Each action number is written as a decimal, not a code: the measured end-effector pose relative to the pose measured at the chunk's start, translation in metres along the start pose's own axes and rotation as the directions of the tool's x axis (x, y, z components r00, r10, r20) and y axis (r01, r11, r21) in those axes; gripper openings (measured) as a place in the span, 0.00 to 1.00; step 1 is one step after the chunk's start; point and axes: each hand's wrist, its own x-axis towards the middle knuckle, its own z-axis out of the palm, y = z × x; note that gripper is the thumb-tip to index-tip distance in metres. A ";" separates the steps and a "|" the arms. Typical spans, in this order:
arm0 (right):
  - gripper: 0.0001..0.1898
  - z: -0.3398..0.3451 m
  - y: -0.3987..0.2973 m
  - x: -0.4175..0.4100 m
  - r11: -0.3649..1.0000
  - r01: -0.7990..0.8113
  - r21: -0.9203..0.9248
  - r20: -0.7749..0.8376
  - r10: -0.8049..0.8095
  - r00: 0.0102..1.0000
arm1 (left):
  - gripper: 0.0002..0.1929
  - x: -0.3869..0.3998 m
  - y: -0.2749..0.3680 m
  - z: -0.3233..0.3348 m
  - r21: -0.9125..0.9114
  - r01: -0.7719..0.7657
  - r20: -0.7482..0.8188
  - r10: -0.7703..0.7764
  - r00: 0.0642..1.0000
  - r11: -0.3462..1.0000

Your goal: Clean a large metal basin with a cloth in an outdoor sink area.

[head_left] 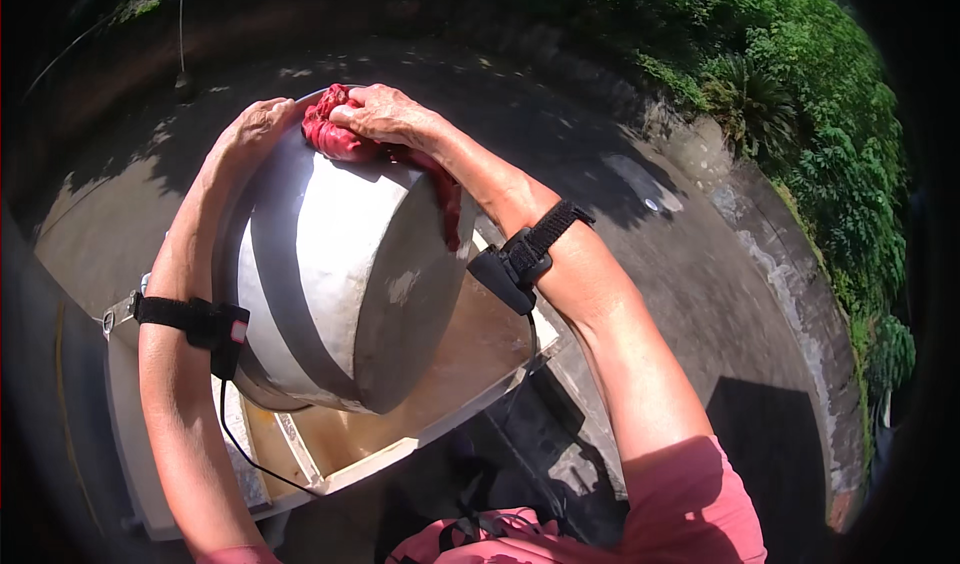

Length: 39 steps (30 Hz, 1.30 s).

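Note:
A large aluminium-coloured metal pot [330, 241] lies tilted on its side, its flat base [409, 301] facing right and toward me. At the far end my left hand [259, 121] grips the pot's rim, the fingertips partly hidden behind it. My right hand [386, 116] holds a crumpled, wet-looking red cloth [337, 130] against the pot's upper side near that rim. One strip of the cloth hangs down over the base. Beneath the pot is a pale, wide-rimmed sink [442, 433]; the pot hides much of its inside.
A tap fitting [111, 320] stands at the sink's left corner. Black cables [259, 466] run from the straps on both forearms. Beyond lies concrete ground [720, 286] with a small white round object [651, 205], bordered by a low wall [787, 279] and green plants [825, 151].

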 end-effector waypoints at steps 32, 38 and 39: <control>0.31 0.017 0.062 -0.053 0.995 0.092 -0.040 -0.415 -0.101 0.904 | 0.19 -0.229 0.072 0.099 -0.630 0.332 -0.152 -0.531 0.834 0.702; 0.29 0.012 0.043 -0.099 0.995 -0.024 -0.095 -0.537 -0.031 0.843 | 0.17 -0.141 0.100 0.076 -0.575 0.404 0.119 -0.416 0.901 0.711; 0.28 0.021 0.035 -0.099 0.992 0.012 -0.129 -0.564 -0.083 0.821 | 0.17 -0.120 0.091 0.078 -0.520 0.425 0.121 -0.429 0.895 0.741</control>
